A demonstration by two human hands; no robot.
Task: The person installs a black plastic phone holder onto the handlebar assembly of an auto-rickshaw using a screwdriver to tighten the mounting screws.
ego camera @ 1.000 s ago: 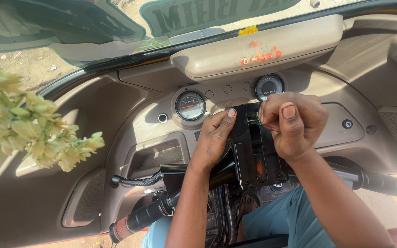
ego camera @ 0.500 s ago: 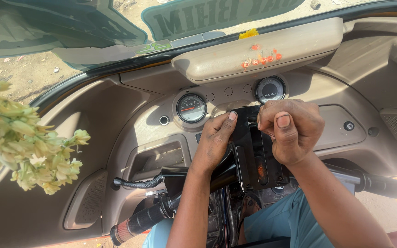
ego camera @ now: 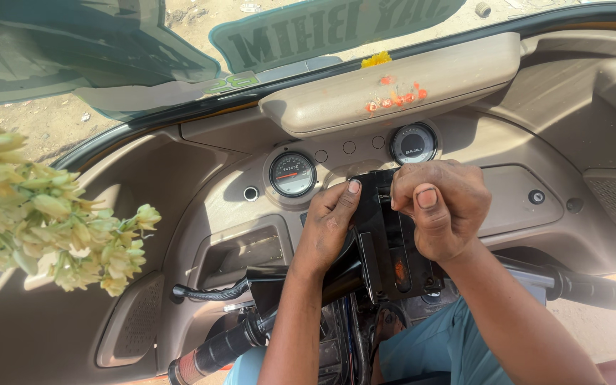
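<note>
A black flat holder [ego camera: 386,242] stands upright above the handlebar in front of a beige dashboard [ego camera: 507,199]. My left hand [ego camera: 328,227] presses against its left edge, fingers laid along the side. My right hand [ego camera: 442,208] is closed in a fist at the holder's top right corner, thumb up, gripping the top part. What the fingers pinch there is hidden. Two round gauges sit behind, one [ego camera: 291,173] to the left and one [ego camera: 413,143] to the right.
A bunch of pale yellow flower buds [ego camera: 51,221] hangs at the left. Black handlebar grips reach out at the lower left [ego camera: 215,349] and right [ego camera: 593,289]. A beige shelf [ego camera: 336,107] with orange petals runs under the windscreen. Teal trousers [ego camera: 436,342] are below.
The flower bunch has swung right and lower in view. My hands stay on the black holder with only slight shifts.
</note>
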